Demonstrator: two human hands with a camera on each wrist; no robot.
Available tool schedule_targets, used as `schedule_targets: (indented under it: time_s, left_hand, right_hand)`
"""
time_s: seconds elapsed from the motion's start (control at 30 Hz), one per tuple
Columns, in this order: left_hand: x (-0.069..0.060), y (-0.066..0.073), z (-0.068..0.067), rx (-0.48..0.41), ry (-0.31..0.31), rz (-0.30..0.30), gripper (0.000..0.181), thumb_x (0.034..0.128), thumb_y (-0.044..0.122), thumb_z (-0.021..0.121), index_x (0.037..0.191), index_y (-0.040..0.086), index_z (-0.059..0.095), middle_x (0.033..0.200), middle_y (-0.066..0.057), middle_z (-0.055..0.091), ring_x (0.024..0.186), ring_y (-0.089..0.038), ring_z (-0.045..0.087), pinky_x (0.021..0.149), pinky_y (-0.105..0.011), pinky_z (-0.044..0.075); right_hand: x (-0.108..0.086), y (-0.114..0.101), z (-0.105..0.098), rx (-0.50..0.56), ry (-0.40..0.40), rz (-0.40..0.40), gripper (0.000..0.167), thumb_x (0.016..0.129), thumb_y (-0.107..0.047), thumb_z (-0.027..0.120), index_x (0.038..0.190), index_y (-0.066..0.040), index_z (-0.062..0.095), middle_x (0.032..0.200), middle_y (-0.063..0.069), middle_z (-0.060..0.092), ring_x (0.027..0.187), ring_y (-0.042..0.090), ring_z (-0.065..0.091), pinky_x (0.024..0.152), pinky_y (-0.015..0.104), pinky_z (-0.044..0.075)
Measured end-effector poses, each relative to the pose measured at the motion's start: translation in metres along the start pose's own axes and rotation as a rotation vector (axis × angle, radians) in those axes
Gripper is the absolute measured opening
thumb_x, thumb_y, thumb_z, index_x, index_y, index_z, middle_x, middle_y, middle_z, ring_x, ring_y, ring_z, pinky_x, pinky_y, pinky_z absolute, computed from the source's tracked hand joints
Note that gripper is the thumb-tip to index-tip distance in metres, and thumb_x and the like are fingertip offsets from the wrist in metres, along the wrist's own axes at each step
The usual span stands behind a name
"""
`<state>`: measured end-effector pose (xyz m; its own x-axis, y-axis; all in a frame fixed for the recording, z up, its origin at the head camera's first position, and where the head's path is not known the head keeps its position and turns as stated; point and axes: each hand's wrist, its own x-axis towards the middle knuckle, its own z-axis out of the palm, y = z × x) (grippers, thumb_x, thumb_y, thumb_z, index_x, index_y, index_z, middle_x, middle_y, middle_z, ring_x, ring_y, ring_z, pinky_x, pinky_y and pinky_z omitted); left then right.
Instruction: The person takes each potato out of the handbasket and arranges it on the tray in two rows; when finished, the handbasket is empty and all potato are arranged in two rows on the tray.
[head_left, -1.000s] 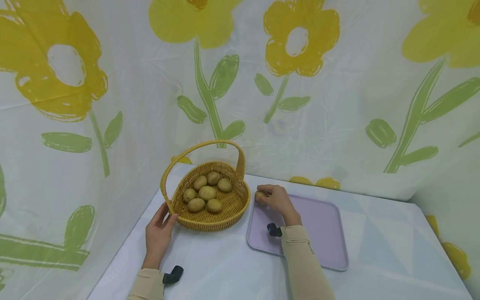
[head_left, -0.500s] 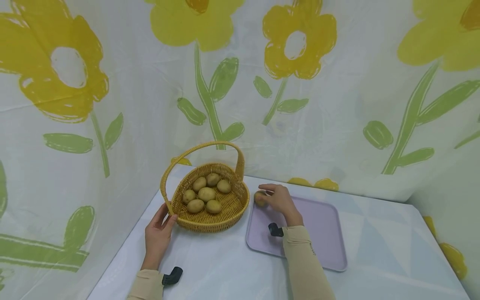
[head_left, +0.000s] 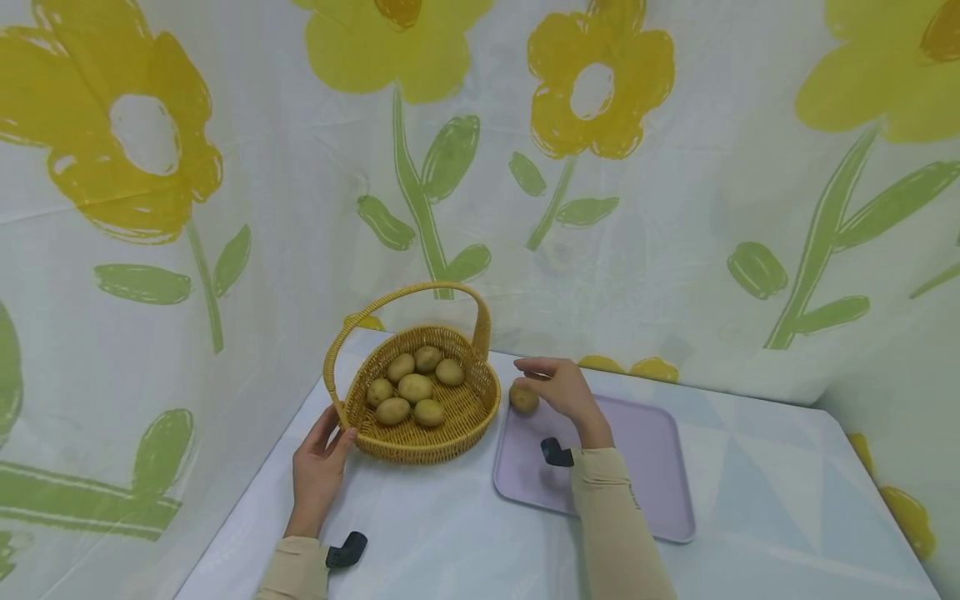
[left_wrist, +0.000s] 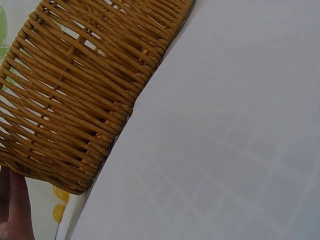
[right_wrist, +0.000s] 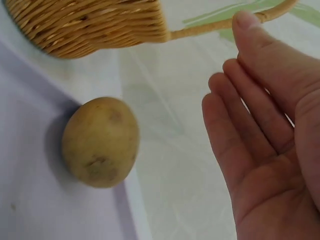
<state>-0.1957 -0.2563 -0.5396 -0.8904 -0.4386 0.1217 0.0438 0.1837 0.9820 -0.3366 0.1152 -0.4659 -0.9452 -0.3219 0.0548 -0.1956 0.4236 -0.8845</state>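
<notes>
Bare-handed work over a pale patterned surface (head_left: 420, 525). The single tan, rounded potato (head_left: 523, 400) sits at the far left corner of a lilac, rectangular tray (head_left: 637, 458). Beside it, the right hand (head_left: 566, 392) holds thumb and fingers apart, clasping nothing; the left hand (head_left: 317, 475) has its grip clamped on the near left rim of a golden-brown woven basket (head_left: 427, 454). Good handling probably calls for a steady basket and fingers spread wider than the potato, moved gently, since a rounded body may roll if brushed. Seven similar tan potatoes (head_left: 416, 387) lie in the basket. Its tall arched handle (head_left: 405, 291) limits access from above; behind hangs a white sheet with yellow flowers (head_left: 660, 250).
</notes>
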Motion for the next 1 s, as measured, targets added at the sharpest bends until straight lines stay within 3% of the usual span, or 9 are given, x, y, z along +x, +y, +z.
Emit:
schedule_targets:
  time_s: [0.2,0.4,0.6,0.8,0.9,1.0]
  left_hand:
    - [0.001,0.003,-0.001,-0.024,-0.007,-0.006,0.062,0.0981,0.012,0.069,0.154,0.006,0.044,0.16,-0.012,0.044,0.149,-0.023,0.041,0.104,-0.001,0.044]
    - [0.0,0.002,-0.001,-0.039,-0.005,-0.031,0.061,0.0978,0.012,0.07,0.154,0.009,0.045,0.16,-0.009,0.045,0.147,-0.014,0.042,0.103,0.0,0.044]
    - [0.0,0.0,-0.001,-0.015,-0.019,-0.039,0.063,0.0981,0.017,0.07,0.155,0.01,0.043,0.161,-0.011,0.043,0.149,-0.029,0.04,0.101,0.002,0.043]
    - [-0.001,0.001,0.0,-0.013,-0.019,-0.012,0.062,0.098,0.015,0.07,0.154,0.009,0.044,0.159,-0.012,0.045,0.147,-0.032,0.041,0.102,0.001,0.043]
    - [-0.001,0.001,0.0,-0.022,-0.015,-0.012,0.062,0.098,0.015,0.07,0.154,0.009,0.045,0.159,-0.012,0.045,0.146,-0.026,0.044,0.103,0.0,0.044]
    - [-0.001,0.0,0.0,-0.034,-0.01,-0.016,0.062,0.0977,0.014,0.07,0.154,0.009,0.045,0.159,-0.011,0.046,0.142,-0.009,0.047,0.103,-0.001,0.045]
  right_hand:
    - [0.001,-0.014,-0.001,0.073,-0.059,-0.008,0.044,0.087,-0.026,0.083,0.126,-0.009,0.073,0.13,0.008,0.072,0.122,0.027,0.068,0.108,0.044,0.058]
    - [0.006,-0.027,0.0,0.127,-0.097,-0.033,0.042,0.087,-0.019,0.083,0.126,-0.007,0.073,0.129,0.011,0.072,0.125,0.031,0.066,0.106,0.039,0.059]
    - [0.01,-0.036,0.002,0.141,-0.111,-0.059,0.041,0.087,-0.017,0.083,0.126,-0.007,0.073,0.129,0.015,0.071,0.123,0.03,0.067,0.104,0.037,0.061]
    - [0.011,-0.045,0.007,0.155,-0.129,-0.075,0.04,0.087,-0.02,0.083,0.124,-0.008,0.074,0.128,0.015,0.072,0.121,0.028,0.068,0.102,0.033,0.061]
    - [0.013,-0.048,0.011,0.169,-0.144,-0.089,0.042,0.086,-0.023,0.084,0.124,-0.008,0.074,0.128,0.015,0.072,0.121,0.029,0.068,0.101,0.031,0.062]
    - [0.016,-0.052,0.014,0.186,-0.163,-0.103,0.047,0.084,-0.026,0.085,0.125,-0.007,0.073,0.128,0.016,0.071,0.122,0.035,0.066,0.101,0.033,0.062]
